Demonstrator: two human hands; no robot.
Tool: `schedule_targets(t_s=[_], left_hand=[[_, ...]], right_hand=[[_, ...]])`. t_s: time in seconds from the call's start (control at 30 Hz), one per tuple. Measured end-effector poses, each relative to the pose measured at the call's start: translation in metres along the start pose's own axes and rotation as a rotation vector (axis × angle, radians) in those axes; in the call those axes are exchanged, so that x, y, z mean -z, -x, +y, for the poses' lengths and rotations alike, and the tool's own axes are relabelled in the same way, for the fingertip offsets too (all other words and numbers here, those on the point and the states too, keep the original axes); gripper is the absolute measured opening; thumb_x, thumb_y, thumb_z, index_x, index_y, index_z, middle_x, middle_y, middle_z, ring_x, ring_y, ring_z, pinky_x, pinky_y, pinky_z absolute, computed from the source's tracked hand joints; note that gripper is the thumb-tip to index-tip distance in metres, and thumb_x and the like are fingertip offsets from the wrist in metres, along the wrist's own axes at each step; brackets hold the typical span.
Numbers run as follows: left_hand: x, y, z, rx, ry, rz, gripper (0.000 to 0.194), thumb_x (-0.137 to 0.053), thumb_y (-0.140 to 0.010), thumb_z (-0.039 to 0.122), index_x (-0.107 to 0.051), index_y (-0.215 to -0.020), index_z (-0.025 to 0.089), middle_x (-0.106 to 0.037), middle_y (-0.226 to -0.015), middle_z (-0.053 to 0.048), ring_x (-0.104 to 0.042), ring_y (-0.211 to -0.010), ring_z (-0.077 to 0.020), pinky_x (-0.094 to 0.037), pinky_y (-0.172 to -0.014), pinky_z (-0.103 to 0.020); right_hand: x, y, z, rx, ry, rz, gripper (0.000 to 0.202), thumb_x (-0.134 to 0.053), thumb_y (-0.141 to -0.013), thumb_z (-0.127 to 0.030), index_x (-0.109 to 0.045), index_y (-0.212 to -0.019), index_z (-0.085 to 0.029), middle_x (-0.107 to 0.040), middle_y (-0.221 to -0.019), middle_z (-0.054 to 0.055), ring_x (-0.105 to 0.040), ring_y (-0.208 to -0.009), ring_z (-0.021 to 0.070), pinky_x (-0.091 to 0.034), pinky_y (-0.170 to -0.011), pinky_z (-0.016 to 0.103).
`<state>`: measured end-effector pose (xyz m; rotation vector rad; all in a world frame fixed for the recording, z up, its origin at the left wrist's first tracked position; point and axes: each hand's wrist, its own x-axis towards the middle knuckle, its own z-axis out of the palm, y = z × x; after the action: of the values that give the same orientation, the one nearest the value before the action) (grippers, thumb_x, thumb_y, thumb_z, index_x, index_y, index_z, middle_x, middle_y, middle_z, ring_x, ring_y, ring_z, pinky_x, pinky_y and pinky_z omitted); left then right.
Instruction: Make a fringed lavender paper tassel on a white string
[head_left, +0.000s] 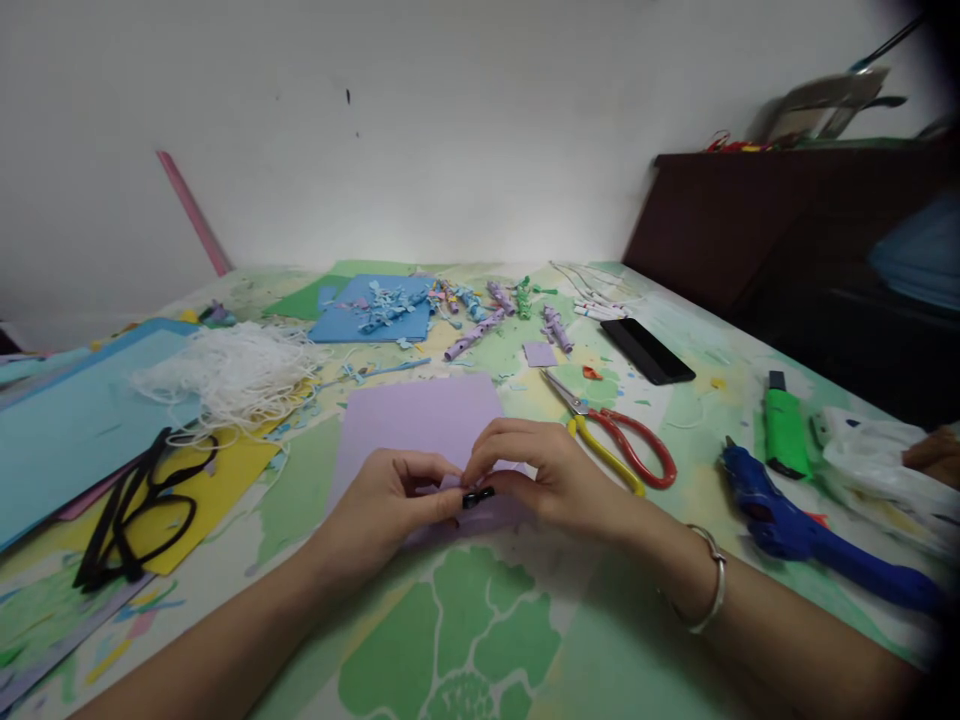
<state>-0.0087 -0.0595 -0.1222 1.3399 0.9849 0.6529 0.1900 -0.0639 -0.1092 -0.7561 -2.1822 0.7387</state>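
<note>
A purple sheet [420, 415] lies on the table in front of me, its near part under my hands. My left hand [394, 500] pinches a small piece of purple paper between thumb and fingers. From the other side, my right hand [536, 465] holds the same piece, with a bracelet on that wrist. Both hands nearly touch. A small shiny black object [478, 497] shows at the thumb tips; what it is I cannot make out. Scissors [600, 420] with red and yellow handles rest just beyond my right hand.
White string [240, 375], black glasses [142, 510] and coloured sheets lie at the left. Rolled paper pieces [474, 335] sit at the back. Toward the right are a black phone [646, 351], a green marker [785, 425] and a blue glue gun [810, 540].
</note>
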Motion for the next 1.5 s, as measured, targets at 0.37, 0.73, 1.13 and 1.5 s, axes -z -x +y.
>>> schedule_targets(t_s=[0.37,0.73,1.13,1.5], left_hand=[[-0.001,-0.001,-0.001,0.100,0.109,-0.066,0.017,-0.081,-0.061,0.027,-0.073,-0.066,0.013,-0.065,-0.059,-0.001,-0.053,-0.055,-0.0096,-0.039,-0.056,-0.021],[-0.002,-0.002,0.002,0.013,-0.016,-0.038,0.021,-0.074,-0.071,0.033,-0.071,-0.070,0.012,-0.061,-0.061,0.000,-0.051,-0.058,-0.0092,-0.037,-0.057,-0.021],[-0.005,0.000,0.002,-0.201,-0.371,-0.006,0.017,-0.056,-0.081,0.023,-0.067,-0.070,0.015,-0.062,-0.070,-0.001,-0.052,-0.066,-0.0121,-0.039,-0.061,-0.024],[0.000,-0.003,-0.001,-0.221,-0.379,-0.012,0.016,-0.055,-0.081,0.022,-0.068,-0.073,0.017,-0.064,-0.073,0.000,-0.053,-0.069,-0.0131,-0.040,-0.063,-0.024]], right_hand=[[-0.010,0.005,0.011,0.093,0.092,0.005,0.023,-0.048,-0.079,0.002,-0.059,-0.085,-0.017,-0.058,-0.084,0.003,-0.055,-0.076,0.0134,-0.043,-0.066,0.023],[-0.017,0.005,0.009,0.009,0.216,0.102,0.018,-0.046,-0.074,0.000,-0.053,-0.079,-0.016,-0.056,-0.078,0.004,-0.050,-0.072,0.0143,-0.038,-0.063,0.023],[-0.015,0.005,0.011,-0.034,0.247,0.032,0.016,-0.047,-0.075,-0.001,-0.050,-0.078,-0.017,-0.056,-0.078,0.004,-0.049,-0.072,0.0144,-0.038,-0.065,0.024],[-0.006,0.002,0.011,-0.082,0.192,-0.090,0.009,-0.048,-0.085,-0.008,-0.052,-0.085,-0.017,-0.058,-0.082,0.003,-0.050,-0.072,0.0133,-0.039,-0.067,0.024]])
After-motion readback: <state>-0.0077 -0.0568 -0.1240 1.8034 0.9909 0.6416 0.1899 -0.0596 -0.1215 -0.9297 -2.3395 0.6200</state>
